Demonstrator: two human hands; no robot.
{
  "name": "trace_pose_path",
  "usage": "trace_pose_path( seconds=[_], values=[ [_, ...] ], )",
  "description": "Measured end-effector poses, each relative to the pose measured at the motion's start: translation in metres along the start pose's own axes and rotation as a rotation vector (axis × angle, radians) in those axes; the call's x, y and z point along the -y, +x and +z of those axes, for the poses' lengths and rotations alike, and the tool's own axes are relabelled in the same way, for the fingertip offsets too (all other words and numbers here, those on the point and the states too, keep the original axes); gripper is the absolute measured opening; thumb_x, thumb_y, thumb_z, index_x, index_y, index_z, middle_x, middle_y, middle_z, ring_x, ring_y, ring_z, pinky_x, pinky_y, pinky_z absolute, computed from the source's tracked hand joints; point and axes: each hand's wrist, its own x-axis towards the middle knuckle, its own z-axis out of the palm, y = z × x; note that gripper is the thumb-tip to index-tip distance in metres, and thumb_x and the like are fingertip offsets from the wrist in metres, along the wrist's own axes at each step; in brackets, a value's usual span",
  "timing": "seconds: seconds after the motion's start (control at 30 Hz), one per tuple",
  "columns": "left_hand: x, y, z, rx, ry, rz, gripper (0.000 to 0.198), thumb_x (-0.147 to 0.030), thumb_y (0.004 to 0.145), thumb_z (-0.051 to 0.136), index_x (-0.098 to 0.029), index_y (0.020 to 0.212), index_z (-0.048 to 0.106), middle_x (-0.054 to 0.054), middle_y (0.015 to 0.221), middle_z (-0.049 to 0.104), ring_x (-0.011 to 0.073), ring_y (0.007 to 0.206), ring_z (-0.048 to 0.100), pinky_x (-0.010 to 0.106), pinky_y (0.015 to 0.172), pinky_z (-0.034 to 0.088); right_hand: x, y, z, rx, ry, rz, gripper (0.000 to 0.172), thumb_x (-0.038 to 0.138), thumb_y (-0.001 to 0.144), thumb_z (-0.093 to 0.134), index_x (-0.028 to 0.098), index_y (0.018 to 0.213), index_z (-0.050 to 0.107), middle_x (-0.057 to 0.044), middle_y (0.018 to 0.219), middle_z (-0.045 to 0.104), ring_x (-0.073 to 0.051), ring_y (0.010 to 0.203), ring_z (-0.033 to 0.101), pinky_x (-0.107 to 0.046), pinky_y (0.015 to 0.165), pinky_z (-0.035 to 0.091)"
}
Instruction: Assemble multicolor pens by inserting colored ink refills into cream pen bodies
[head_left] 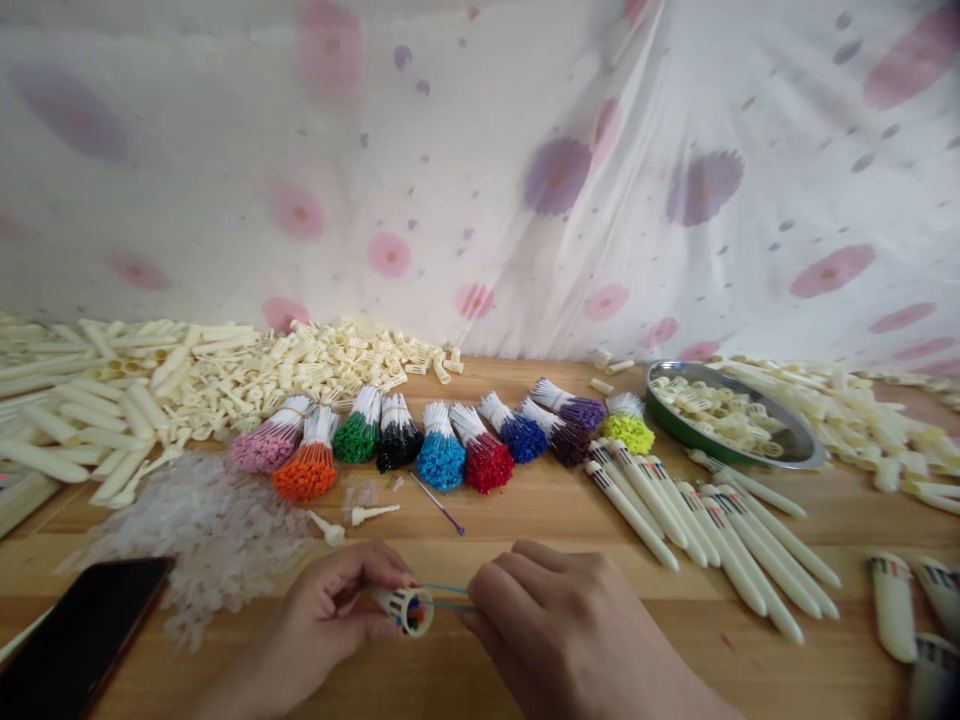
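My left hand (pixel 349 600) pinches a short cream slotted pen part (pixel 390 603), its open round end turned to the right. Coloured tips, among them blue, orange and green, show inside that end. Two thin blue-green strands (pixel 448 606) run from the pen part to my right hand (pixel 555 620). The fingers of my right hand are curled closed over the strands' other ends, and its fingertips are hidden. Beyond the hands, a single purple-tipped pen refill (pixel 437 503) and a small cream plunger piece (pixel 375 513) lie on the wooden table (pixel 465 670).
Bundled pen refills (pixel 442 450) in several colours stand in a row. Clear plastic bits (pixel 202 530) and a phone (pixel 82 635) lie left. Cream parts (pixel 315 360) are heaped behind. Assembled pens (pixel 720 530) and a green-sided metal dish (pixel 799 450) of cream pieces are right.
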Motion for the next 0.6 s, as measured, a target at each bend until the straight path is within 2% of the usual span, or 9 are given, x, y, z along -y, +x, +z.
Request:
trace_pose_path(
  seconds=[0.5, 0.6],
  values=[
    [0.001, -0.0026, -0.0021, 0.006, 0.005, -0.021, 0.026, -0.005, 0.059, 0.076, -0.027, 0.074, 0.074, -0.002, 0.074, 0.07, 0.015, 0.073, 0.065, 0.022, 0.068, 0.049, -0.0005, 0.0027, -0.0091, 0.004, 0.005, 0.008, 0.022, 0.011, 0.087, 0.047, 0.018, 0.066, 0.048, 0.002, 0.061, 0.057, -0.009, 0.052, 0.045, -0.025, 0.046, 0.028],
    [0.0002, -0.0028, -0.0016, 0.014, 0.005, -0.05, 0.026, -0.006, 0.059, 0.077, -0.027, 0.073, 0.074, -0.002, 0.074, 0.07, 0.015, 0.073, 0.064, 0.022, 0.068, 0.049, -0.0003, 0.0035, -0.0093, 0.001, -0.004, -0.044, 0.024, 0.01, 0.088, 0.043, 0.018, 0.066, 0.048, 0.002, 0.06, 0.056, -0.009, 0.05, 0.044, -0.026, 0.045, 0.027]
  ],
)
